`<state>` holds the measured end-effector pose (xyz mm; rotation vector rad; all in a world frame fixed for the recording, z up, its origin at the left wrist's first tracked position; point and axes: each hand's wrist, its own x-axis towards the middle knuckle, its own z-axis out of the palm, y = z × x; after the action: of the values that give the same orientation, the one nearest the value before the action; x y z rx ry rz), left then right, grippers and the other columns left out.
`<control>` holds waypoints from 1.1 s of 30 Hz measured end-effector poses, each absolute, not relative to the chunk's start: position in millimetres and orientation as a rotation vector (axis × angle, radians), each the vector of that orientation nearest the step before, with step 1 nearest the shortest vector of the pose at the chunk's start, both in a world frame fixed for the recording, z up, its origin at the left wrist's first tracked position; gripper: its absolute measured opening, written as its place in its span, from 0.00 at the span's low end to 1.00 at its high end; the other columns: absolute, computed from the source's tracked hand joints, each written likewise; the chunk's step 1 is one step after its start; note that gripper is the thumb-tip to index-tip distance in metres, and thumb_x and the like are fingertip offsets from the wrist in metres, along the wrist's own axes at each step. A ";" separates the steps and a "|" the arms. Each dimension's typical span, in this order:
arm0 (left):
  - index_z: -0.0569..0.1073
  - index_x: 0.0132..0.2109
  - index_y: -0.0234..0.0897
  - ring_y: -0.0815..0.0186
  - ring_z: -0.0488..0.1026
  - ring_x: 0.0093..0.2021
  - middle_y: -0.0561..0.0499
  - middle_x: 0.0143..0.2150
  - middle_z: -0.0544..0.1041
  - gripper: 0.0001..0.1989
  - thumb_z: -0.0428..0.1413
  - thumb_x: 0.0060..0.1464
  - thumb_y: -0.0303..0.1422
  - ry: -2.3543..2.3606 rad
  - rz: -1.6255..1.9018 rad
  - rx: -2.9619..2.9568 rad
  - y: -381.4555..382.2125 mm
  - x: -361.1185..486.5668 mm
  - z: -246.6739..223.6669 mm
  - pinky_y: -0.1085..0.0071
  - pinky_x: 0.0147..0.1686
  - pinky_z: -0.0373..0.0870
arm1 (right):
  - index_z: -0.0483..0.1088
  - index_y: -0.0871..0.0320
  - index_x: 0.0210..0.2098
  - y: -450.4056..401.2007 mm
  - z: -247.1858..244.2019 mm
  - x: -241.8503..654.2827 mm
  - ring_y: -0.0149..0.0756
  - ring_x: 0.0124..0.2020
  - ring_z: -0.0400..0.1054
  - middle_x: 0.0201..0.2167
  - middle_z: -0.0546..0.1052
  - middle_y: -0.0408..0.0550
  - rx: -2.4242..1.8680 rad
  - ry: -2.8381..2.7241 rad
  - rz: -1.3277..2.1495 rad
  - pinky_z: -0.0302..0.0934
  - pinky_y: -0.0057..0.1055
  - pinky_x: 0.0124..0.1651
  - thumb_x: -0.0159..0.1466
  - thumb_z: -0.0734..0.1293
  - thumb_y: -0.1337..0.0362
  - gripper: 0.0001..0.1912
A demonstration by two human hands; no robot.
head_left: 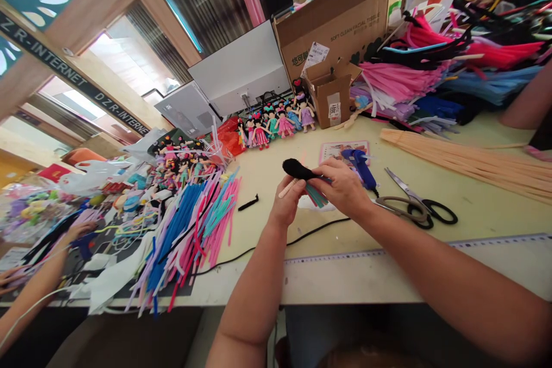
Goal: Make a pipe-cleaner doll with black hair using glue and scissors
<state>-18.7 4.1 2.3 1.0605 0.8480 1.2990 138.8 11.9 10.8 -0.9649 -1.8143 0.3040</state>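
Both hands hold a partly made pipe-cleaner doll with a rounded, fuzzy black head (pixel 297 169), a peach stem at its left and teal stems (pixel 317 195) below. My left hand (pixel 288 200) is closed around its lower left side. From the right, the fingers of my right hand (pixel 342 184) pinch it near the end of the black part; my hands hide much of its middle. Just beyond my right hand lies a blue glue gun (pixel 361 168). Scissors (pixel 420 198) with dark handles rest to the right, and a short bent black piece (pixel 248 203) lies to the left.
Colourful pipe cleaners (pixel 185 236) cover the table's left part; peach ones (pixel 466 161) lie at right. Small finished dolls (pixel 276 121) stand at the back beside a cardboard box (pixel 330 95). A black cable (pixel 276 247) and ruler strip (pixel 474 243) cross the front. A co-worker's hand (pixel 80 231) is far left.
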 end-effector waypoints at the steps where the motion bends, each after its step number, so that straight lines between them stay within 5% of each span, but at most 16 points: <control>1: 0.76 0.42 0.35 0.67 0.74 0.35 0.49 0.37 0.78 0.19 0.65 0.44 0.40 0.852 1.293 1.061 4.0 -18.1 1.8 0.70 0.36 0.68 | 0.76 0.58 0.34 12.0 10.5 138.6 0.38 0.35 0.67 0.29 0.74 0.48 -0.971 -1.831 0.272 0.59 0.34 0.40 0.63 0.66 0.65 0.05; 16: 0.75 0.34 0.34 0.73 0.71 0.28 0.53 0.29 0.76 0.15 0.65 0.44 0.40 0.921 1.480 0.875 -1.7 -0.4 1.9 0.75 0.31 0.65 | 0.71 0.59 0.26 4.4 16.5 136.5 0.37 0.31 0.63 0.26 0.72 0.49 -1.075 -2.013 -0.435 0.50 0.35 0.39 0.68 0.60 0.61 0.17; 33: 0.76 0.38 0.34 0.70 0.74 0.30 0.51 0.32 0.79 0.18 0.66 0.43 0.42 0.898 1.465 0.886 3.6 -9.1 2.4 0.72 0.33 0.68 | 0.76 0.57 0.34 12.5 13.0 141.2 0.35 0.32 0.69 0.30 0.76 0.47 -1.018 -1.787 0.287 0.60 0.31 0.36 0.63 0.66 0.62 0.07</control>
<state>-9.1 3.6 2.4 0.8858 0.8985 1.4649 141.2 12.5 13.0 -1.0177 -1.7872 0.2867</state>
